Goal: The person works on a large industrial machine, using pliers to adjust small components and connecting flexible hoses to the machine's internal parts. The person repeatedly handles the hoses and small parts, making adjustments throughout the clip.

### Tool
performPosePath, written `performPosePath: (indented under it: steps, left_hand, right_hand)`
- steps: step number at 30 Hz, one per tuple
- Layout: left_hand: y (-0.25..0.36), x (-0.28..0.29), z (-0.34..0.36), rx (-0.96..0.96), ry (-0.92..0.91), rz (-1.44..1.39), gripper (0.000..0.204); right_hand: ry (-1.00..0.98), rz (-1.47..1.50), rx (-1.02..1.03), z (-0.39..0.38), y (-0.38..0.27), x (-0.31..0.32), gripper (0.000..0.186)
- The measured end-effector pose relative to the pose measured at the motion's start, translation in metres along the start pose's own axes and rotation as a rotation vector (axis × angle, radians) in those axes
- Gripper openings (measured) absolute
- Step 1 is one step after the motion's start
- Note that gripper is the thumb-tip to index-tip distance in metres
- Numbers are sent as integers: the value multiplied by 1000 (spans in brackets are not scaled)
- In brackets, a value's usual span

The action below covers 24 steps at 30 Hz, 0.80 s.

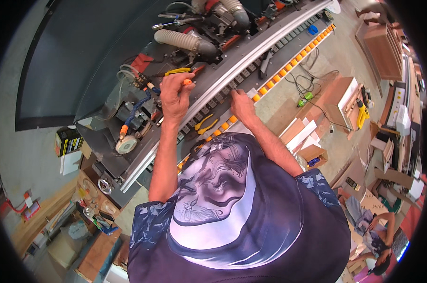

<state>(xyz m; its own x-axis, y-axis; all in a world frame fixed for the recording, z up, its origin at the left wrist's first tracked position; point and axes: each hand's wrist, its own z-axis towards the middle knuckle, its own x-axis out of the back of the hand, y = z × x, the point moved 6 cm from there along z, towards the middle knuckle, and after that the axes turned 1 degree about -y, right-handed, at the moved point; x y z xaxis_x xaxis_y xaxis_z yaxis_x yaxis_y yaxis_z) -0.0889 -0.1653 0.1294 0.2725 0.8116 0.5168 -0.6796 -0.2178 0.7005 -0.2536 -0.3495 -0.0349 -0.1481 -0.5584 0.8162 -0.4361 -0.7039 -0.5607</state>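
My left hand (174,100) is raised over the edge-banding-type machine, its fingers closed round a slim thing with an orange end (188,82); the rest of it is hidden in the fist. Lower and to the right, my right hand (243,106) rests at the row of grey track pads (219,98), fingers curled down; what they pinch, if anything, is hidden. Yellow-handled pliers (206,124) lie on the machine's ledge between my forearms. Just beyond my left hand lies a yellow tool (177,71). A black elongated tool (265,65) lies further along the ledge.
A long silver rail (251,63) and a line of orange rollers (289,67) run diagonally along the machine. Ribbed hoses (178,40) stand behind. On the floor at right are a tangled cable (307,82), wood offcuts (300,129) and a cabinet box (341,104). Another person (381,231) is at lower right.
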Motion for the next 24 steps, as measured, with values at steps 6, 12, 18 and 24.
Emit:
performPosePath:
  steps: [6, 12, 18, 24]
  left_hand:
    - [3, 5, 1, 9, -20, 29, 24]
    - [5, 4, 1, 22, -2, 13, 23]
    - [6, 5, 4, 25, -38, 27, 22]
    - [4, 7, 7, 11, -9, 5, 25]
  right_hand:
    - [40, -21, 13, 5, 8, -3, 12]
    - [199, 593, 130, -1, -93, 96, 8]
    - [346, 777, 389, 19, -168, 127, 12]
    - [427, 760, 435, 20, -171, 122, 13]
